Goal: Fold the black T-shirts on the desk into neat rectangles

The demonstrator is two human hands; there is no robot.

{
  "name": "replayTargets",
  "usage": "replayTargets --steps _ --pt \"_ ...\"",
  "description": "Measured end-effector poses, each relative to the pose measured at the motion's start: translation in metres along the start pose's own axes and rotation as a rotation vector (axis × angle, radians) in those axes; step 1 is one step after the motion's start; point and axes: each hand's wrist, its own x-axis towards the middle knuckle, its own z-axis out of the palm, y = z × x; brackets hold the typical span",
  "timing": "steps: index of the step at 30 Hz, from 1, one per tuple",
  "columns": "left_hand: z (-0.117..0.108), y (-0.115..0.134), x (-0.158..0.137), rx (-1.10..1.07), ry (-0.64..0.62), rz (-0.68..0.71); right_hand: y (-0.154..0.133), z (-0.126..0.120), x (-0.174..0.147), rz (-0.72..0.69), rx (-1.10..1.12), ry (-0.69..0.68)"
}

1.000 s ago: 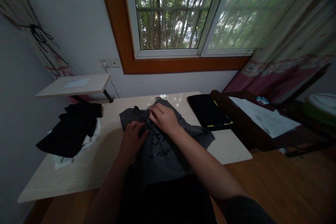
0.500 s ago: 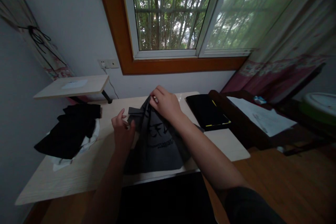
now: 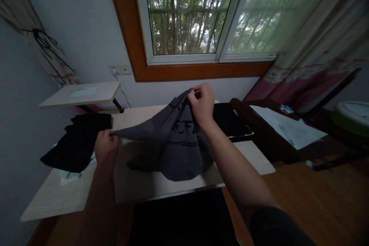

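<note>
A dark grey T-shirt [image 3: 183,157] with black printed lettering hangs partly lifted over the pale wooden table [image 3: 135,190]. My right hand [image 3: 202,103] pinches its upper part near the table's far side. Out to the left, my left hand [image 3: 106,147] is closed on another edge of the shirt. The cloth stretches in a slanting fold between both hands, and its lower part droops towards the tabletop. Whether the bottom touches the table I cannot tell.
Black folded cloth [image 3: 76,146] lies over white cloth [image 3: 69,177] at the left. Behind it stands a small raised shelf [image 3: 80,94]. A black folder-like item with yellow edges [image 3: 230,121] lies at the right, beside a dark surface bearing a paper sheet [image 3: 288,127].
My left hand, open before, has closed on the shirt and pulled it out leftward. My right hand has moved up and to the right, lifting the cloth.
</note>
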Motion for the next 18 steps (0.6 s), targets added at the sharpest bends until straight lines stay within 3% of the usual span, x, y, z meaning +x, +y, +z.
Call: replayTargets --steps 2,5,9,12,14,18 --pt "-0.014 -0.01 0.006 0.002 0.068 0.025 0.005 -0.001 0.002 0.05 0.032 0.066" --pt "-0.024 0.011 0.004 -0.092 0.129 0.115 -0.006 0.005 -0.004 0.065 0.116 -0.021" --pt "-0.005 0.081 -0.023 -0.326 -0.153 0.407 -0.045 0.018 -0.027 0.012 0.278 -0.281" --pt "0.023 0.122 -0.047 -0.523 -0.327 0.473 -0.077 0.017 -0.042 -0.061 0.426 -0.442" --pt "0.039 0.133 -0.058 -0.609 -0.348 0.371 -0.09 0.011 -0.046 -0.084 0.506 -0.508" --pt "0.046 0.121 -0.062 -0.619 -0.261 -0.032 -0.082 -0.003 -0.047 -0.077 0.6 -0.556"
